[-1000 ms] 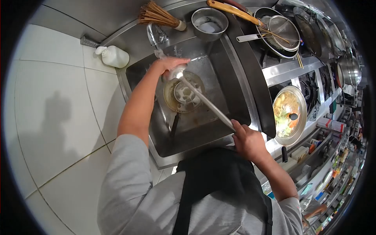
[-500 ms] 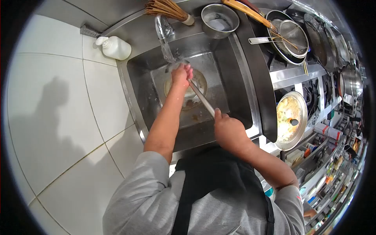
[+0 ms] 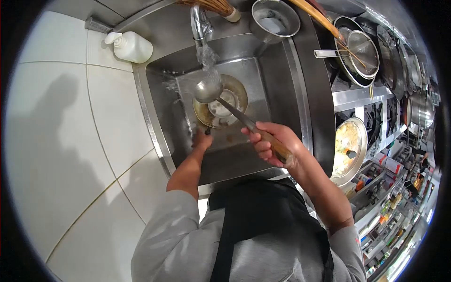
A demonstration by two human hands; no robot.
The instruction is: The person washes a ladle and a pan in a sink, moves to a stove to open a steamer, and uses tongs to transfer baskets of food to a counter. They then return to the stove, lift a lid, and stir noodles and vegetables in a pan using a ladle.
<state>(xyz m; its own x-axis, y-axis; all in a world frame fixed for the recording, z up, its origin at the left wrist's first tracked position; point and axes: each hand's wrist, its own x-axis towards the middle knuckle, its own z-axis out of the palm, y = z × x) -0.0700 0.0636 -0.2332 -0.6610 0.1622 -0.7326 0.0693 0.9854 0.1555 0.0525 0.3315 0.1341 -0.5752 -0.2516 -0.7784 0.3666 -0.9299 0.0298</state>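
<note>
My right hand (image 3: 273, 143) grips a metal ladle (image 3: 244, 117) by its wooden handle end. The ladle's round bowl tilts under the running water, above a round, brownish metal pan (image 3: 240, 89) in the sink (image 3: 256, 155). Inside the pan sits a smaller round, pale shape, partly under the ladle. My left hand (image 3: 202, 140) is low in the sink at the pan's near-left side, closed around a short dark handle by the rim; its fingers are blurred and partly hidden. Water pours from the faucet (image 3: 198, 26) and splashes to the left.
A white pump bottle (image 3: 134, 47) stands on the left ledge. Behind the sink are a bamboo brush (image 3: 218, 8) and a metal pot (image 3: 275, 21). On the right, strainers (image 3: 364, 54) rest over a pan on the stove, and a lidded pan of food (image 3: 350, 150) stands nearer.
My left hand has left the ladle's bowl end and moved down to the pan's near-left side. My right hand has turned the ladle, whose bowl now shows under the water.
</note>
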